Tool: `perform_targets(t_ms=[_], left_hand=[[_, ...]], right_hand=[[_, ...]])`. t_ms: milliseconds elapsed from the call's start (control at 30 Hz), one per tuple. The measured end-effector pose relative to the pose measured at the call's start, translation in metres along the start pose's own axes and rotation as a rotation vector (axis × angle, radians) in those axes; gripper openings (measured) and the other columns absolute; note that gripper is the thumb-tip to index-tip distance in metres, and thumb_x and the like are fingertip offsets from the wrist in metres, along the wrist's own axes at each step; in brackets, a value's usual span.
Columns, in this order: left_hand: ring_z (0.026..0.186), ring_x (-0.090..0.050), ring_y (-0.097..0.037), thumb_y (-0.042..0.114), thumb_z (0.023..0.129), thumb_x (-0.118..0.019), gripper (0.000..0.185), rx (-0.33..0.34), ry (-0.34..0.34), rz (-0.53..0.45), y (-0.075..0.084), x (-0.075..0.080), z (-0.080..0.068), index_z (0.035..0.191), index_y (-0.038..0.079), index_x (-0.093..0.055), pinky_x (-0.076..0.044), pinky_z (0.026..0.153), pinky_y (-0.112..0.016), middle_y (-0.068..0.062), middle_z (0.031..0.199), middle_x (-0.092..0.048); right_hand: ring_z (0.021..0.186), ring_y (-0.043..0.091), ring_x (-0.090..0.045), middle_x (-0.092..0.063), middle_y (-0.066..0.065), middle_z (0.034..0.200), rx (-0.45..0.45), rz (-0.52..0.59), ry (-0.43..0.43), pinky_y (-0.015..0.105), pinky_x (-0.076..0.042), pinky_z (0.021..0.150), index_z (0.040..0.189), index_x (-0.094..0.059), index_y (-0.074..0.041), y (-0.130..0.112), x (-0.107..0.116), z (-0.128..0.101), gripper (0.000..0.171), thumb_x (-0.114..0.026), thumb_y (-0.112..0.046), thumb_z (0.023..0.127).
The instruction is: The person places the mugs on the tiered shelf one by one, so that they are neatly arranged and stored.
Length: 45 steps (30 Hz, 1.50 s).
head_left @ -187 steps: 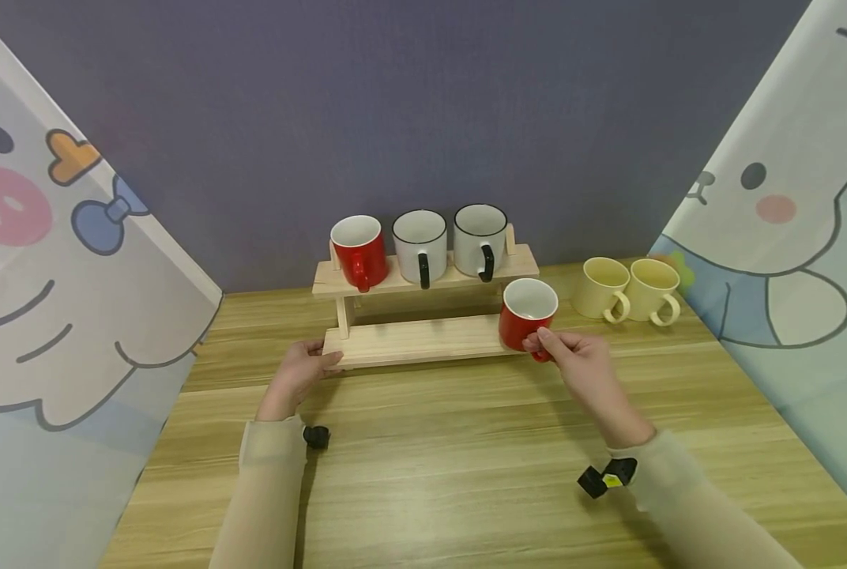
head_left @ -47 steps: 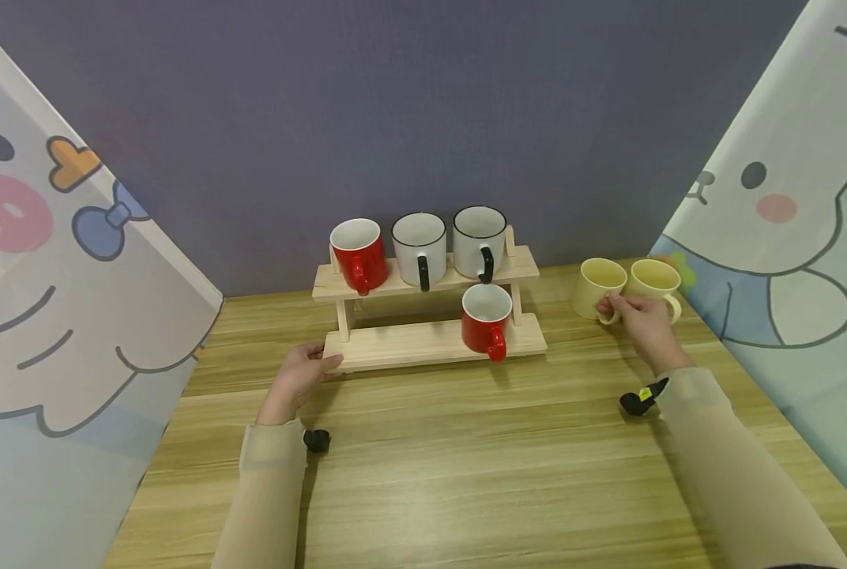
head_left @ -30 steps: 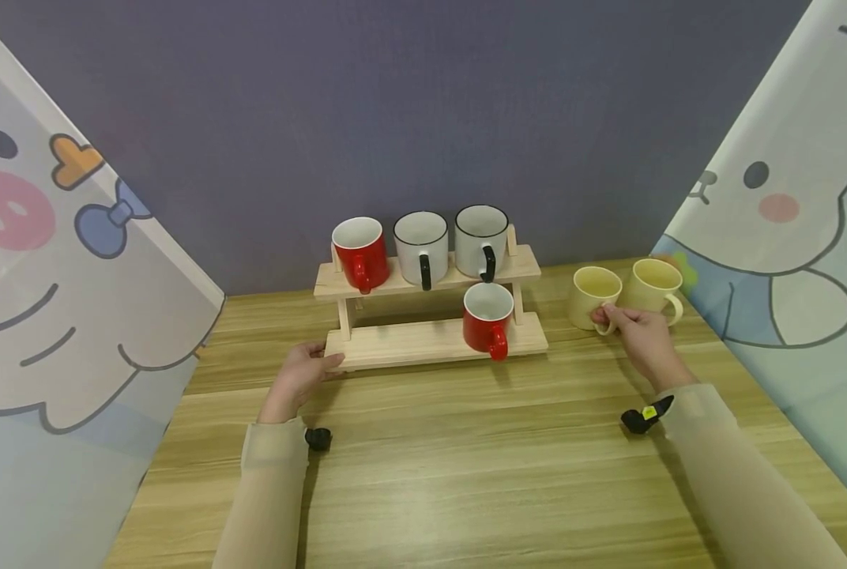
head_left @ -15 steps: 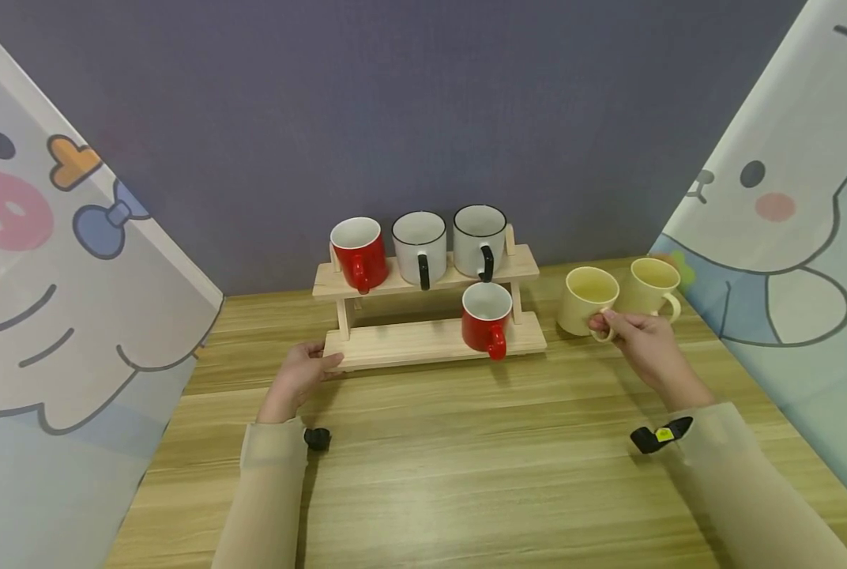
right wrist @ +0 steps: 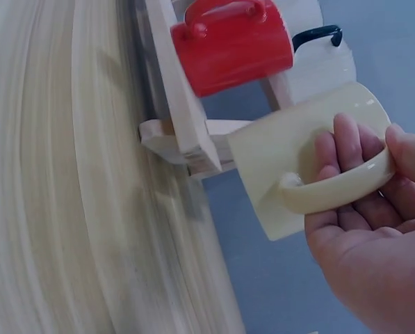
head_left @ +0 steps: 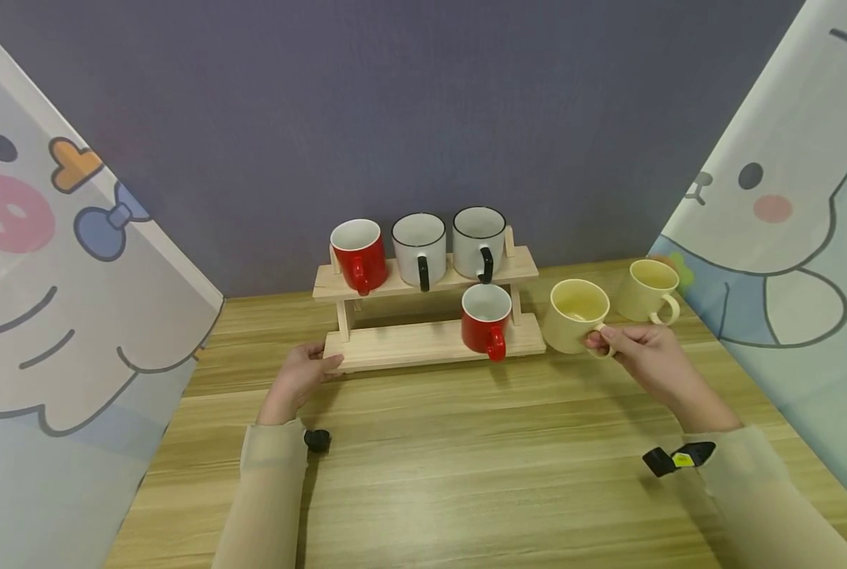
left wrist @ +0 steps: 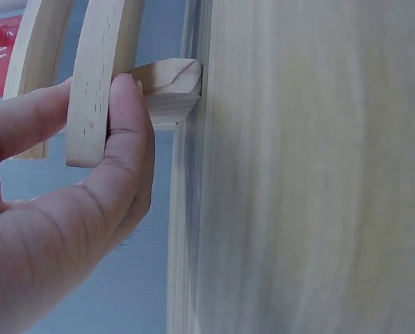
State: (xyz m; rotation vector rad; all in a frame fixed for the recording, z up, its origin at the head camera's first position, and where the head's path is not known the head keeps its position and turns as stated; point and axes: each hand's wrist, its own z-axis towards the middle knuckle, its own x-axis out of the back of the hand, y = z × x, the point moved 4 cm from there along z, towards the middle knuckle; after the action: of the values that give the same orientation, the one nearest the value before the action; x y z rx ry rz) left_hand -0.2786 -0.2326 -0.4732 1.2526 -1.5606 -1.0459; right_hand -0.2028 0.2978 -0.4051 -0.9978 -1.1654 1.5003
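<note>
Plainly, in the head view, the yellow mug [head_left: 569, 322] is held just beyond the right end of the two-tier rack [head_left: 402, 346], mouth upward, long axis near vertical, handle turned toward the right hand [head_left: 647, 359]. In the left wrist view, the rack's squared, grained wooden board is pinched between thumb and fingers of the left hand [left wrist: 61, 223]. In the right wrist view, the smooth, curved handle is gripped by curled fingers and thumb.

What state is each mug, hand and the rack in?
Rack: standing
Upper red mug: upright
Left white mug: upright
Right white mug: upright
Lower red mug: upright
Held yellow mug: raised
Other yellow mug: upright
Right hand: holding the mug's handle
Left hand: gripping rack
</note>
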Motion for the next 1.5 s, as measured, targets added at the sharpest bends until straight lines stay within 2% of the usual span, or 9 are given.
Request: perform_targets(t_ms=[267, 567, 733, 900, 1133, 1333, 1500], left_hand=[[0.107, -0.056, -0.031, 0.003, 0.103, -0.06, 0.065, -0.01, -0.003, 0.002, 0.0, 0.0, 0.0, 0.15, -0.02, -0.022, -0.056, 0.096, -0.04, -0.025, 0.126, -0.04], [0.107, -0.057, -0.032, 0.003, 0.103, -0.06, 0.064, -0.017, 0.001, 0.017, 0.0, 0.0, 0.001, 0.15, -0.02, -0.024, -0.055, 0.097, -0.044, -0.026, 0.127, -0.043], [0.108, -0.057, -0.032, 0.004, 0.103, -0.061, 0.063, -0.019, 0.0, 0.019, 0.0, 0.0, 0.001, 0.15, -0.02, -0.025, -0.055, 0.097, -0.045, -0.026, 0.127, -0.043], [0.11, -0.055, -0.033, 0.003, 0.103, -0.061, 0.065, -0.007, 0.001, 0.018, 0.0, 0.0, 0.0, 0.151, -0.02, -0.023, -0.055, 0.097, -0.044, -0.027, 0.13, -0.04], [0.111, -0.054, -0.032, 0.004, 0.103, -0.061, 0.07, 0.001, -0.004, 0.02, 0.0, 0.0, 0.0, 0.152, -0.019, -0.018, -0.055, 0.098, -0.044, -0.027, 0.132, -0.036], [0.108, -0.055, -0.03, 0.004, 0.103, -0.061, 0.068, -0.003, 0.0, 0.018, 0.001, 0.0, 0.0, 0.151, -0.02, -0.02, -0.054, 0.1, -0.045, -0.025, 0.128, -0.037], [0.111, -0.054, -0.032, 0.004, 0.103, -0.061, 0.069, 0.002, 0.003, 0.01, 0.0, -0.001, 0.0, 0.152, -0.02, -0.019, -0.053, 0.1, -0.046, -0.028, 0.135, -0.033]], right_hand=[[0.102, 0.016, -0.069, -0.075, 0.013, 0.101, -0.026, -0.052, -0.126, 0.026, -0.057, 0.087, 0.108, -0.069, 0.02, -0.009, -0.011, -0.008, 0.025, -0.05, 0.002, 0.107], [0.098, 0.019, -0.07, -0.074, 0.014, 0.105, -0.055, -0.108, -0.266, 0.026, -0.056, 0.089, 0.109, -0.07, 0.017, -0.012, -0.021, -0.02, 0.026, -0.046, 0.006, 0.106], [0.1, 0.019, -0.069, -0.073, 0.018, 0.104, -0.047, -0.082, -0.35, 0.028, -0.057, 0.089, 0.111, -0.066, 0.022, -0.012, -0.029, -0.024, 0.025, -0.045, 0.008, 0.106], [0.101, 0.02, -0.068, -0.073, 0.021, 0.102, -0.017, -0.026, -0.441, 0.032, -0.058, 0.087, 0.109, -0.07, 0.017, -0.014, -0.042, -0.025, 0.026, -0.044, 0.013, 0.104], [0.097, 0.02, -0.07, -0.074, 0.017, 0.099, -0.058, -0.051, -0.463, 0.031, -0.059, 0.085, 0.106, -0.074, 0.011, -0.013, -0.065, -0.023, 0.025, -0.05, 0.009, 0.104], [0.092, 0.017, -0.069, -0.075, 0.014, 0.097, -0.085, -0.089, -0.436, 0.026, -0.058, 0.076, 0.105, -0.075, 0.01, -0.01, -0.087, -0.018, 0.023, -0.054, 0.002, 0.104], [0.092, 0.019, -0.068, -0.075, 0.016, 0.1, -0.123, -0.077, -0.414, 0.027, -0.058, 0.078, 0.106, -0.074, 0.011, -0.007, -0.107, -0.013, 0.023, -0.057, -0.003, 0.105]])
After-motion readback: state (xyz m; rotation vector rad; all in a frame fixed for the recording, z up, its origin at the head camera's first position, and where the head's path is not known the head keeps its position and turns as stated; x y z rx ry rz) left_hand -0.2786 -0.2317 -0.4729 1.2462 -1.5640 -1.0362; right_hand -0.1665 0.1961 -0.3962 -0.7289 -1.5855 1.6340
